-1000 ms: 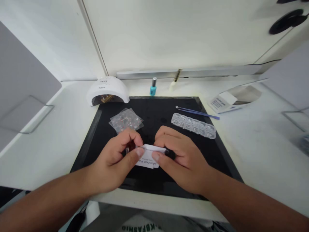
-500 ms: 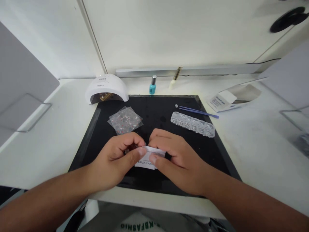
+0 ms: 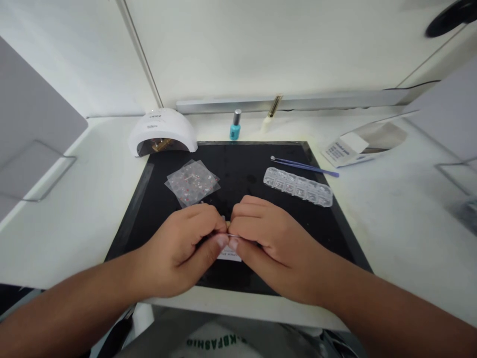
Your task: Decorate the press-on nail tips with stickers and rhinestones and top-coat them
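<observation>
Over the near part of the black mat (image 3: 242,171), my left hand (image 3: 186,248) and my right hand (image 3: 272,243) meet with thumbs and fingers pinched. Both grip the top edge of a small white printed packet (image 3: 229,254), probably an alcohol pad; its lower part shows below my thumbs. My fingers hide most of the packet. Beyond my left hand lie overlapping clear sheets (image 3: 193,182) with small red and white decorations. A clear compartment case (image 3: 298,187) rests beyond my right hand.
A white dome lamp (image 3: 163,133) stands at the back left. Behind the mat are a turquoise bottle (image 3: 234,130) and a pale bottle with a gold cap (image 3: 271,114). Purple tweezers (image 3: 305,166) lie near an open white box (image 3: 346,149) on the right.
My hands have come closer together on the packet, and less of it shows. My right fingers are curled in more tightly. The view has shifted slightly.
</observation>
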A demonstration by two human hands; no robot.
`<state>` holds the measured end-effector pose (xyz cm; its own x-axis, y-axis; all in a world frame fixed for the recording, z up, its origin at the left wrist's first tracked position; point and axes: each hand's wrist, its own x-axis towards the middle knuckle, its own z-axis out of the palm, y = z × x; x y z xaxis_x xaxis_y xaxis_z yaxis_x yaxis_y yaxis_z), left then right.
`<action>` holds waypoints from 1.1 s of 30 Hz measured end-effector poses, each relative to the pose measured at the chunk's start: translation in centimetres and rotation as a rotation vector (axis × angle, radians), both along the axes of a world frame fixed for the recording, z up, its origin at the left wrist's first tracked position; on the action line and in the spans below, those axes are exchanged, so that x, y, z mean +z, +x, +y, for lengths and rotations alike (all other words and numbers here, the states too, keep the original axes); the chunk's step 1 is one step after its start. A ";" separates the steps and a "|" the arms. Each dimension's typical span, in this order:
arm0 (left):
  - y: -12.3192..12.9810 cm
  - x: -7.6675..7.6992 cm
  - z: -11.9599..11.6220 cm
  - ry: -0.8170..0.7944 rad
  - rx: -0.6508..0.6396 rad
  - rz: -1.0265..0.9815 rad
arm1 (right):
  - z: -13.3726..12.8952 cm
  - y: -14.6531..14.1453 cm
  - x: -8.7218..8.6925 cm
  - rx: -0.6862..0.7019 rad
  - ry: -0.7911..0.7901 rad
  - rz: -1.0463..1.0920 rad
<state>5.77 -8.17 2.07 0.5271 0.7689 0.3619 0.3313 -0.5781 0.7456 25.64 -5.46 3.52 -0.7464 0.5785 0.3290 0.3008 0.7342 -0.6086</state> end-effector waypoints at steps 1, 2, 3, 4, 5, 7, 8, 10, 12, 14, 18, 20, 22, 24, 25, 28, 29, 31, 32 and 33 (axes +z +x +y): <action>0.0 0.1 0.0 0.004 -0.008 0.010 | 0.0 0.0 0.0 0.005 0.004 -0.001; 0.0 0.1 0.1 0.010 -0.017 0.015 | 0.0 -0.1 -0.1 0.010 0.007 -0.003; 0.0 0.2 0.1 0.014 -0.025 0.020 | 0.0 -0.1 -0.2 0.015 0.009 -0.001; 0.0 0.3 0.2 0.016 -0.035 0.023 | 0.0 -0.1 -0.2 0.020 0.009 0.004; 0.0 0.3 0.3 0.018 -0.043 0.023 | 0.0 -0.2 -0.3 0.028 0.004 0.013; -0.1 0.4 0.4 0.021 -0.060 0.024 | 0.1 -0.2 -0.5 0.043 -0.018 0.037; -0.1 0.4 0.5 0.019 -0.067 0.026 | 0.1 -0.2 -0.6 0.050 -0.031 0.047; -0.1 0.5 0.5 0.021 -0.078 0.021 | 0.1 -0.3 -0.7 0.060 -0.053 0.064; -0.1 0.6 0.5 0.005 -0.088 0.007 | 0.1 -0.3 -0.8 0.051 -0.060 0.058; -0.1 0.6 0.6 -0.039 -0.094 -0.010 | 0.0 -0.3 -0.7 0.016 -0.064 0.025; -0.5 0.4 0.9 -0.283 -0.113 -0.098 | 0.0 -0.2 -0.4 -0.014 -0.098 0.003; -0.8 0.2 1.0 -0.402 -0.132 -0.170 | 0.2 -0.1 -0.3 -0.010 -0.140 0.039; -1.0 0.1 1.2 -0.451 -0.151 -0.221 | 0.3 -0.1 -0.3 -0.017 -0.188 0.077; -1.2 0.0 1.2 -0.459 -0.155 -0.234 | 0.3 -0.1 -0.3 -0.020 -0.214 0.107; -1.2 0.0 1.2 -0.462 -0.150 -0.228 | 0.3 0.0 -0.4 -0.020 -0.212 0.121; -1.2 -0.1 1.0 -0.451 -0.144 -0.209 | 0.5 0.0 -0.6 -0.006 -0.143 0.162; -1.1 -0.1 1.0 -0.432 -0.145 -0.207 | 0.7 0.1 -0.8 0.002 -0.091 0.181; -1.0 0.0 0.8 -0.380 -0.132 -0.209 | 1.2 0.2 -1.2 0.027 0.058 0.221; -0.9 0.1 0.7 -0.352 -0.119 -0.214 | 1.5 0.3 -1.5 0.042 0.149 0.240; -0.9 0.1 0.7 -0.325 -0.100 -0.218 | 1.7 0.4 -1.7 0.057 0.238 0.256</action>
<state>4.90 -7.51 2.18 0.5431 0.8103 0.2201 0.0990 -0.3220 0.9415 26.03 -3.72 1.82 -0.6514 0.4228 0.6300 0.1150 0.8758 -0.4688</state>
